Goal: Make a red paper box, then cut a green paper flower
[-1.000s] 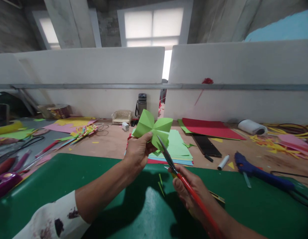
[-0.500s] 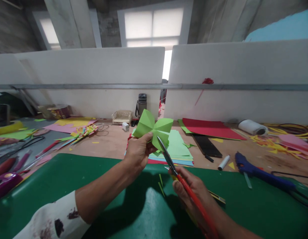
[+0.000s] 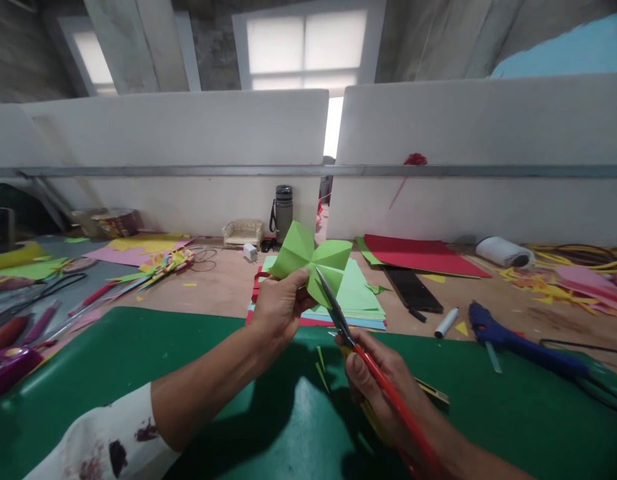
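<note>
Between the thumb and fingers of my left hand (image 3: pixel 281 303) is a light green piece of paper (image 3: pixel 294 251), creased and cut into petal-like lobes. My right hand (image 3: pixel 376 373) is closed round a pair of scissors (image 3: pixel 398 400) with red and yellow handles. One scissor blade reaches up against the lower right lobe, close to the paper's centre. Below, thin green paper strips (image 3: pixel 321 368) lie on the green mat (image 3: pixel 198 380). Behind the held paper sits a stack of coloured sheets (image 3: pixel 361 293), partly hidden by it.
To the right lie a blue glue gun (image 3: pixel 518 343), a white marker (image 3: pixel 447 323), a black phone (image 3: pixel 413 290) and red sheets (image 3: pixel 423 255). A dark bottle (image 3: pixel 284 213) stands at the back near a small toy sofa (image 3: pixel 242 233). Tools and paper flowers (image 3: pixel 168 261) crowd the left.
My left hand and the green paper have shifted slightly to the right. The scissor blade stays at the lower right lobe. The view has tilted a little.
</note>
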A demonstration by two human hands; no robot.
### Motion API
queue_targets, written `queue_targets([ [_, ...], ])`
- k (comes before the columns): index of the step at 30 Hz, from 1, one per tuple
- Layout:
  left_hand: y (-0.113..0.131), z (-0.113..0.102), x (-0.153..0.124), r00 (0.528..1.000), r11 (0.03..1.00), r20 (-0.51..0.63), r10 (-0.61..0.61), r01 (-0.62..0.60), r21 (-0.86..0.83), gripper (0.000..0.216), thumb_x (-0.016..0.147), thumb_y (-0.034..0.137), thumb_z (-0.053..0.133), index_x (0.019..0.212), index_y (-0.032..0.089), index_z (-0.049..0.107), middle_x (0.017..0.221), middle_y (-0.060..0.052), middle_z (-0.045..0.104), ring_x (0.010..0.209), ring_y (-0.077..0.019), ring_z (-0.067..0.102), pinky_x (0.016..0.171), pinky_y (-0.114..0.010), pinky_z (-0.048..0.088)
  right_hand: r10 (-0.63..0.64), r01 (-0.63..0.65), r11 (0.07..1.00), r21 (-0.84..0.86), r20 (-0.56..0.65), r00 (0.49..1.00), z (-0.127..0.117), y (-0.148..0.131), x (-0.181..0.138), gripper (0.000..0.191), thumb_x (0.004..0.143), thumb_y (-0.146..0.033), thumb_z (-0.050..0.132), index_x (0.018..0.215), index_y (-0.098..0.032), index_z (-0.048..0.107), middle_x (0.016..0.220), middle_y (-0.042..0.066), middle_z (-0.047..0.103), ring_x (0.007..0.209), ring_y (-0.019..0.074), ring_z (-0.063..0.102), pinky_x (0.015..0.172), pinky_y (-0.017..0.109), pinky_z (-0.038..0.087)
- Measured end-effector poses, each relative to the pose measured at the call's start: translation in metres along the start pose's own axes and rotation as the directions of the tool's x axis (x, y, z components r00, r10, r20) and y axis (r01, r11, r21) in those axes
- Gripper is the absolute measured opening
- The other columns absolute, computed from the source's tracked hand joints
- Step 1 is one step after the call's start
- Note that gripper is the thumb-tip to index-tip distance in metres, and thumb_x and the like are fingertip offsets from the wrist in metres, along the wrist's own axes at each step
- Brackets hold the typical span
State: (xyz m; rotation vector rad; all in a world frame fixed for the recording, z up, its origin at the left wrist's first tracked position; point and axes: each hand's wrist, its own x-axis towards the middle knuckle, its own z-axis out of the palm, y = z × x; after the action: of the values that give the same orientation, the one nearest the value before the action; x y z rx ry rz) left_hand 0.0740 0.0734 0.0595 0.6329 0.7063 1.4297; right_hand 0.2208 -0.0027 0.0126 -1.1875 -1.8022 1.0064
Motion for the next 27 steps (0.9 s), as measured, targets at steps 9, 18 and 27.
queue_targets([
  [9,-0.0021,-0.0007,-0.0021,1.000,1.000,-0.001,0.007,-0.007,0.002,0.016,0.070,0.008,0.066,0.086,0.009,0.064,0.078,-0.009,0.071,0.064,-0.0195,0.068,0.064,-0.035,0.059,0.080,-0.084,0.985,0.149,0.030,0.996,0.0015,0.0010,-0.0020,0.046,0.087,-0.061,0.044,0.102,-0.018,0.046,0.054,-0.009,0.030,0.042,0.0069,0.028,0.039,0.020,0.024],
  [18,-0.0033,-0.0015,-0.0024,0.998,0.999,0.053,0.017,-0.018,0.027,0.026,0.070,0.011,0.068,0.095,0.008,0.064,0.092,-0.015,0.072,0.076,-0.0261,0.070,0.070,-0.043,0.059,0.061,-0.063,0.985,0.163,0.020,0.998,0.0007,0.0025,-0.0019,0.042,0.087,-0.059,0.046,0.098,-0.018,0.047,0.053,-0.010,0.024,0.041,0.0065,0.024,0.039,0.020,0.022],
  [27,-0.0038,0.0003,-0.0041,0.999,0.999,0.034,0.026,-0.027,0.030,0.024,0.069,0.011,0.067,0.092,0.007,0.064,0.081,-0.011,0.071,0.067,-0.0211,0.068,0.065,-0.038,0.058,0.071,-0.074,0.987,0.143,0.029,0.997,-0.0027,-0.0021,-0.0045,0.050,0.086,-0.063,0.043,0.108,-0.018,0.049,0.055,-0.007,0.032,0.046,0.0094,0.033,0.042,0.021,0.030],
])
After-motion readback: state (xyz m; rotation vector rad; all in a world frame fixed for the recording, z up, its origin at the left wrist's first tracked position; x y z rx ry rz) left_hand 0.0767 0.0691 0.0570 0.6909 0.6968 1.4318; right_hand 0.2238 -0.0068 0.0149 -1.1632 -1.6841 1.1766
